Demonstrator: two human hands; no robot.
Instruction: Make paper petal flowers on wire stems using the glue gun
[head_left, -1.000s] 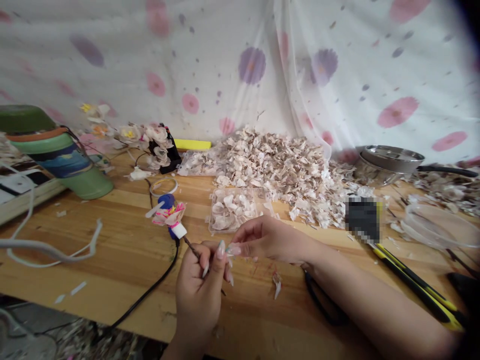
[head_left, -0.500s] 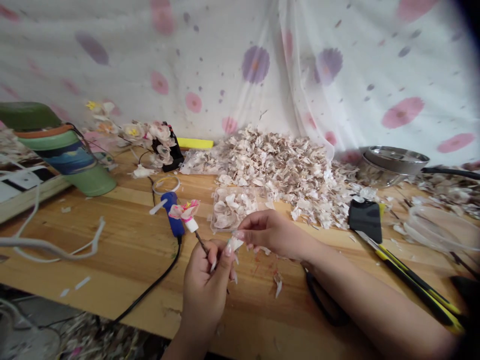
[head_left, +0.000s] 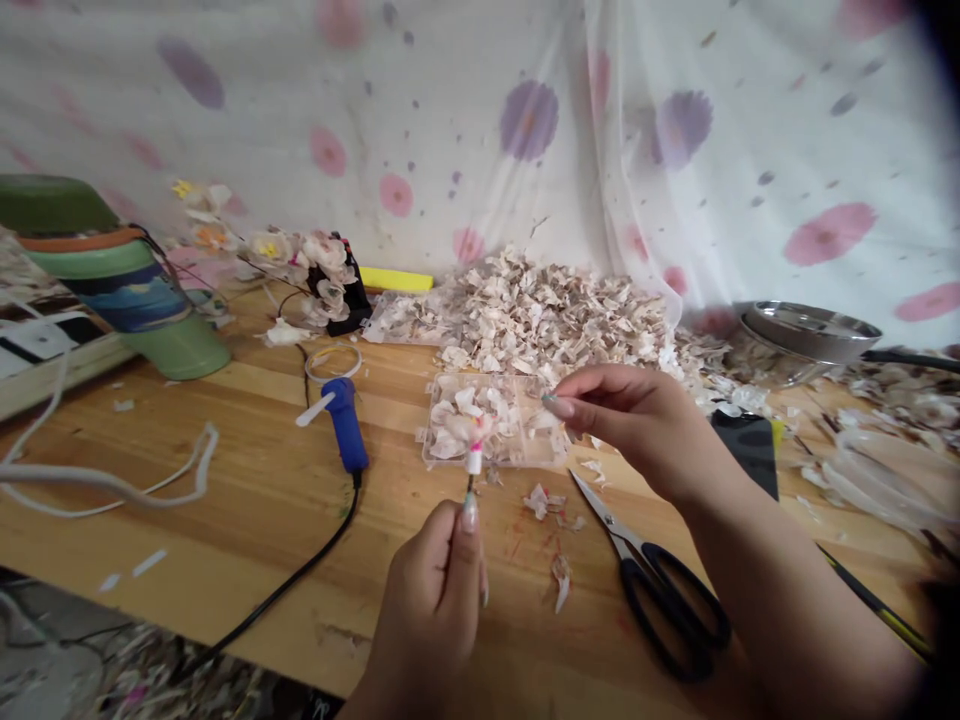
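Observation:
My left hand [head_left: 431, 590] is closed around the thin stem of an artificial flower [head_left: 475, 460]. The stem stands nearly upright, with a white collar and a small pink-tinged bloom on top. Behind the bloom lies a clear plastic box [head_left: 429, 445] of whitish petals [head_left: 463, 408]. Over the box's right side, the thumb and fingertips of my right hand [head_left: 637, 415] are pinched together; whatever may be between them is too small to make out. Scissors [head_left: 626, 545] with black handles rest below my right hand, beside a few loose petals [head_left: 561, 580].
A large heap of dried petals [head_left: 555, 315] fills the back. To the left are a blue glue gun [head_left: 347, 430] with its black cord, a green tumbler [head_left: 142, 300] and a white cable [head_left: 112, 488]. A metal strainer [head_left: 814, 330] sits at the right. Finished flowers [head_left: 326, 265] stand behind.
My right hand has moved away from my left, rightward and up to the box. The flower has swung from leaning left to nearly upright. The scissors are now uncovered.

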